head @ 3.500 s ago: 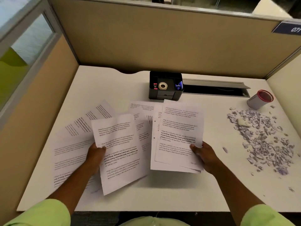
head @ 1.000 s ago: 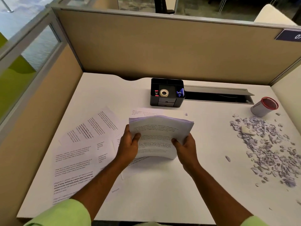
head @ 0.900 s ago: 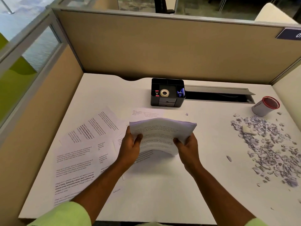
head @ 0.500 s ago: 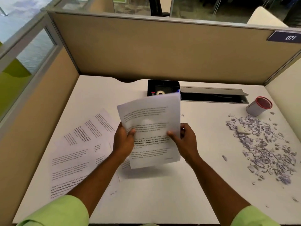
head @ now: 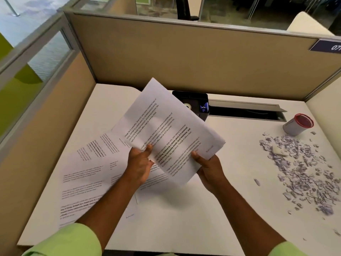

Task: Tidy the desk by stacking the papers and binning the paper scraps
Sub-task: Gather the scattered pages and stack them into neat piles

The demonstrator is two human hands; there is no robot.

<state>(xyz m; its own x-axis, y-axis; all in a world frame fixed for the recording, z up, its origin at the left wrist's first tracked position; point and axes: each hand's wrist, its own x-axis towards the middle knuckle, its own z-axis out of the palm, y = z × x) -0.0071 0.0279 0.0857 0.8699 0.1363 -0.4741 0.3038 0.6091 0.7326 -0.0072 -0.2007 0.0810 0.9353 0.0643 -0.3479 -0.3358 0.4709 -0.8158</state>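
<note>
A gathered stack of printed papers is lifted above the desk middle, turned so its long side runs diagonally up to the left. My left hand pinches its lower left edge and my right hand grips its lower right corner. Several loose printed sheets lie flat on the desk to the left, partly under my left arm. A wide scatter of purple-white paper scraps covers the desk's right side. A small grey bin with a red rim lies tipped on its side just behind the scraps.
A black desk organiser with a tape roll stands at the back centre, half hidden by the stack. An open cable tray slot runs along the back. Beige partition walls close the desk at back and left.
The stack went from bowed low over the desk to lifted and upright, and has now rotated anticlockwise to a diagonal. Both hands keep hold of it; loose sheets on the left have not moved.
</note>
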